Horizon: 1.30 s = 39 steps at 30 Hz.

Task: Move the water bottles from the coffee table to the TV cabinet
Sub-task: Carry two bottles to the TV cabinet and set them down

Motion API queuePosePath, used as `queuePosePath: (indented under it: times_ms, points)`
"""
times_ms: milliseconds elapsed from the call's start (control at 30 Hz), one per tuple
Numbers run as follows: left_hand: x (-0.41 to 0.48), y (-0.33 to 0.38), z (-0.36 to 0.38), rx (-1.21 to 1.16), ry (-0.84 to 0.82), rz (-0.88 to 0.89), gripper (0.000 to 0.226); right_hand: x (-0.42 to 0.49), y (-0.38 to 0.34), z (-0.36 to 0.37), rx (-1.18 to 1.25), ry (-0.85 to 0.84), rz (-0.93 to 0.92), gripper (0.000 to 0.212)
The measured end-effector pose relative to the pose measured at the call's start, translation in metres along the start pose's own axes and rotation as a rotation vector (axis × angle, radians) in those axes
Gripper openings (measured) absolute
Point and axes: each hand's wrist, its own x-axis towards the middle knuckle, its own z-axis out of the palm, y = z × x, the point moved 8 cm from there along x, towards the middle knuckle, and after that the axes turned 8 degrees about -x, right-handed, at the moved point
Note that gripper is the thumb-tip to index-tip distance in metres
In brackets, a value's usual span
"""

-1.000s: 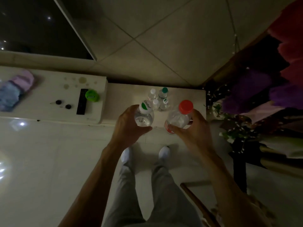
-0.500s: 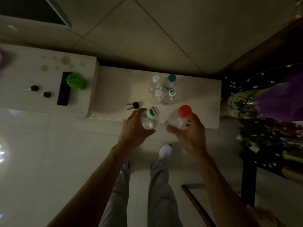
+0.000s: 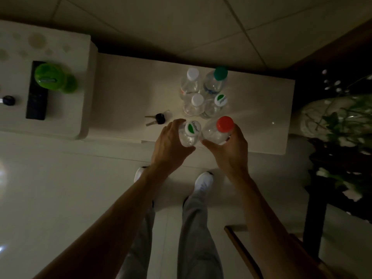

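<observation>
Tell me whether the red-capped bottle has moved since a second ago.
Yes. The red-capped bottle has come closer to the four standing bottles, now beside them over the cabinet.

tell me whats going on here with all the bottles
A person stands at a low white cabinet, holding a water bottle in each hand. The left hand grips a bottle with a green-and-white cap; the right hand grips a red-capped bottle. Both are low over the cabinet's front edge. Four more bottles already stand clustered just behind, with a set of keys to their left.
</observation>
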Motion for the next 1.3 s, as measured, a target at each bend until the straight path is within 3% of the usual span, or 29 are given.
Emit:
queuePosePath:
  times_ms: [867, 1300]
  points:
    - [0.049, -0.044, 0.054, -0.083, 0.136, 0.088, 0.056, 0.04, 0.043, 0.046, 0.052, 0.064, -0.045, 0.077]
    - [0.042, -0.049, 0.058, -0.124, 0.161, 0.13, 0.07, 0.034, 0.061, 0.056, 0.059, 0.084, -0.027, 0.084]
